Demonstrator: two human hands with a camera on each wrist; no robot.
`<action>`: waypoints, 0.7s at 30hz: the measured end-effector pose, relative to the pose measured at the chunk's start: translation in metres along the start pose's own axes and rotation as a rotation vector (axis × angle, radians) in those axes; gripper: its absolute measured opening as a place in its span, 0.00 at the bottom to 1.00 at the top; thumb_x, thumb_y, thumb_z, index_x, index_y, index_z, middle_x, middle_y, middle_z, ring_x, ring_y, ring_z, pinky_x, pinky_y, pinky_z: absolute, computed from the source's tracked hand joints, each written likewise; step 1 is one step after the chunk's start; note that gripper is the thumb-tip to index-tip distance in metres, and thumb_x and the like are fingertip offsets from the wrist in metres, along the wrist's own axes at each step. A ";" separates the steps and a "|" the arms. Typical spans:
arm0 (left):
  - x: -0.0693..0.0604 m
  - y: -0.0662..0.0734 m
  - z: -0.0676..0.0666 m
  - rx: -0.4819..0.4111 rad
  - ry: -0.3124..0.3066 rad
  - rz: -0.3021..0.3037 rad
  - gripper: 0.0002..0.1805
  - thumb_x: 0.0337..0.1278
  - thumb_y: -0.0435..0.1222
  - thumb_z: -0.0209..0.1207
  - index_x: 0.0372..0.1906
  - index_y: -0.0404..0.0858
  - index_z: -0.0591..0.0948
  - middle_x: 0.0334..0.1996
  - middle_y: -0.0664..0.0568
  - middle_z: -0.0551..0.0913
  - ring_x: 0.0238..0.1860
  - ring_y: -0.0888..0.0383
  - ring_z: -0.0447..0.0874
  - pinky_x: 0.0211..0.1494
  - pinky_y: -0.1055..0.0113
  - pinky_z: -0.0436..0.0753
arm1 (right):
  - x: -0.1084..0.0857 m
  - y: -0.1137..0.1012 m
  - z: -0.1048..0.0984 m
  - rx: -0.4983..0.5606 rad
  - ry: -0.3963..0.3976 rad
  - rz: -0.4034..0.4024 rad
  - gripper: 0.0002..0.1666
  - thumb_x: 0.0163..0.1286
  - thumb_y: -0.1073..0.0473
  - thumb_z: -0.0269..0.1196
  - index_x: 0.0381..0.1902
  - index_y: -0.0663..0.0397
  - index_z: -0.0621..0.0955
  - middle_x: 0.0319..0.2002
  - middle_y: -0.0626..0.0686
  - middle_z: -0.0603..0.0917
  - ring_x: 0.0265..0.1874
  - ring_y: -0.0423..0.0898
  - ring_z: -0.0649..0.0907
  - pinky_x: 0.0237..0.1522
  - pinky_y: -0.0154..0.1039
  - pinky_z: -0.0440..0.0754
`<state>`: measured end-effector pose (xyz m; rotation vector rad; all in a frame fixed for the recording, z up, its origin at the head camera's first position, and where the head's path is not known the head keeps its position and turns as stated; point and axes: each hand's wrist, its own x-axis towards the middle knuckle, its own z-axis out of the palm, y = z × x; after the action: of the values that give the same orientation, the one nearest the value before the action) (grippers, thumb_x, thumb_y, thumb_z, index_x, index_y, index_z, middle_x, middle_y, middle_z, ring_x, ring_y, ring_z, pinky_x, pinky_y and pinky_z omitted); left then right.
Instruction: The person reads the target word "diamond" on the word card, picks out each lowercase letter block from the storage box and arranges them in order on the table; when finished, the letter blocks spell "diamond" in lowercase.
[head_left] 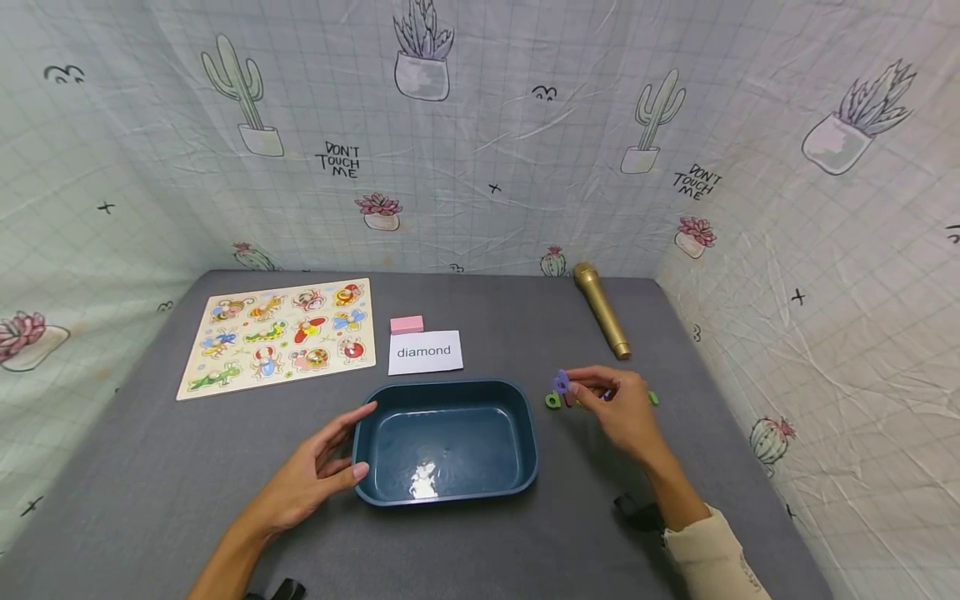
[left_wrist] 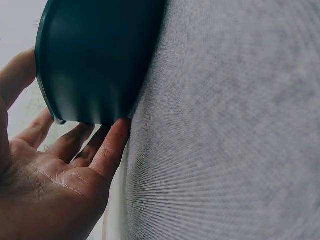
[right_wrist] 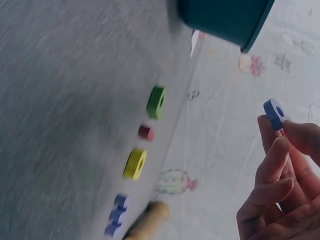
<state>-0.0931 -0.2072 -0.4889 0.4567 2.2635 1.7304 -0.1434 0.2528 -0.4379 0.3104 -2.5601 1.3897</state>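
Observation:
At the left end of a dark blue tray [head_left: 450,433], my left hand [head_left: 309,479] holds the rim, thumb towards the near corner and index finger towards the far one. The left wrist view shows its fingers against the tray's end wall [left_wrist: 100,75]. My right hand [head_left: 621,410] is raised right of the tray, pinching a small blue-purple piece with a hole [right_wrist: 270,113] between thumb and fingertips. Below it on the table lie a green piece with a hole [right_wrist: 155,102], a small red piece [right_wrist: 146,132], a yellow piece [right_wrist: 134,164] and a notched purple piece [right_wrist: 117,216].
Behind the tray stands a white card [head_left: 425,352] reading "diamond", with a pink block [head_left: 407,324] at its back. An insect puzzle board [head_left: 279,337] lies at the far left. A gold microphone [head_left: 602,312] lies at the far right. Another green piece [head_left: 653,398] shows beyond the right hand.

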 end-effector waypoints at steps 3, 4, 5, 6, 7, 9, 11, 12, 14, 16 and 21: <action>0.000 -0.001 0.000 -0.015 -0.004 0.005 0.41 0.73 0.34 0.65 0.84 0.50 0.62 0.85 0.42 0.56 0.83 0.30 0.54 0.70 0.56 0.85 | -0.003 0.005 -0.007 -0.016 0.020 0.003 0.08 0.73 0.62 0.71 0.48 0.55 0.92 0.38 0.57 0.94 0.27 0.35 0.84 0.27 0.29 0.79; 0.000 -0.001 0.000 -0.022 -0.006 0.009 0.41 0.73 0.33 0.65 0.84 0.49 0.62 0.85 0.42 0.56 0.84 0.31 0.55 0.70 0.58 0.85 | -0.003 0.006 -0.009 -0.026 0.029 0.006 0.08 0.73 0.62 0.71 0.47 0.55 0.92 0.38 0.57 0.94 0.28 0.35 0.84 0.28 0.29 0.80; 0.000 -0.002 0.000 -0.028 -0.009 0.015 0.41 0.73 0.33 0.65 0.84 0.49 0.61 0.85 0.43 0.56 0.83 0.32 0.56 0.70 0.60 0.85 | -0.004 0.008 -0.012 -0.034 0.035 0.014 0.08 0.73 0.61 0.71 0.47 0.55 0.92 0.38 0.57 0.94 0.28 0.34 0.84 0.28 0.29 0.80; -0.001 -0.002 0.000 -0.033 -0.012 0.021 0.41 0.73 0.32 0.65 0.84 0.48 0.61 0.85 0.43 0.56 0.83 0.34 0.56 0.70 0.61 0.86 | -0.005 0.010 -0.014 -0.035 0.041 0.020 0.08 0.73 0.62 0.71 0.48 0.55 0.92 0.39 0.57 0.94 0.29 0.34 0.85 0.29 0.29 0.80; -0.001 -0.002 0.000 -0.036 -0.014 0.025 0.41 0.73 0.32 0.64 0.84 0.48 0.61 0.85 0.44 0.57 0.83 0.35 0.57 0.69 0.62 0.86 | -0.006 0.011 -0.016 -0.037 0.046 0.023 0.08 0.73 0.62 0.71 0.48 0.56 0.92 0.39 0.57 0.94 0.29 0.33 0.85 0.30 0.29 0.81; -0.001 -0.002 0.000 -0.035 -0.012 0.028 0.41 0.73 0.32 0.64 0.84 0.48 0.61 0.85 0.45 0.57 0.83 0.36 0.57 0.69 0.62 0.86 | -0.007 0.015 -0.021 -0.042 0.057 0.032 0.09 0.72 0.62 0.72 0.47 0.56 0.92 0.39 0.57 0.94 0.30 0.33 0.86 0.31 0.29 0.81; -0.002 -0.002 0.000 -0.032 -0.009 0.028 0.41 0.73 0.32 0.64 0.84 0.49 0.61 0.85 0.45 0.57 0.82 0.36 0.58 0.69 0.61 0.86 | -0.008 0.020 -0.025 -0.055 0.072 0.040 0.08 0.71 0.62 0.72 0.47 0.56 0.92 0.39 0.57 0.94 0.29 0.32 0.85 0.30 0.29 0.81; -0.002 -0.001 0.000 -0.033 -0.008 0.027 0.41 0.73 0.32 0.65 0.84 0.49 0.61 0.85 0.45 0.57 0.82 0.35 0.58 0.69 0.61 0.86 | -0.008 0.023 -0.028 -0.056 0.079 0.043 0.08 0.71 0.63 0.72 0.47 0.57 0.92 0.39 0.58 0.94 0.29 0.32 0.85 0.31 0.28 0.81; -0.002 -0.001 0.000 -0.032 -0.006 0.034 0.41 0.73 0.32 0.64 0.84 0.47 0.61 0.85 0.43 0.57 0.82 0.33 0.57 0.69 0.61 0.86 | -0.009 0.028 -0.033 -0.074 0.096 0.045 0.08 0.71 0.63 0.73 0.47 0.57 0.92 0.38 0.58 0.94 0.30 0.31 0.85 0.31 0.27 0.81; -0.001 -0.001 0.000 -0.032 -0.007 0.040 0.41 0.73 0.32 0.64 0.84 0.46 0.61 0.85 0.42 0.57 0.83 0.31 0.56 0.69 0.63 0.86 | -0.011 0.034 -0.038 -0.086 0.111 0.049 0.08 0.71 0.64 0.72 0.47 0.58 0.92 0.39 0.60 0.94 0.30 0.30 0.85 0.31 0.25 0.81; -0.001 -0.001 0.000 -0.035 -0.003 0.035 0.40 0.73 0.32 0.65 0.84 0.46 0.62 0.85 0.42 0.57 0.82 0.31 0.56 0.68 0.67 0.86 | -0.015 0.046 -0.053 -0.118 0.134 0.076 0.09 0.71 0.65 0.72 0.47 0.61 0.91 0.38 0.63 0.93 0.29 0.30 0.85 0.29 0.25 0.81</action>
<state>-0.0919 -0.2076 -0.4895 0.4947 2.2323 1.7822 -0.1376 0.3228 -0.4503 0.0982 -2.5531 1.2325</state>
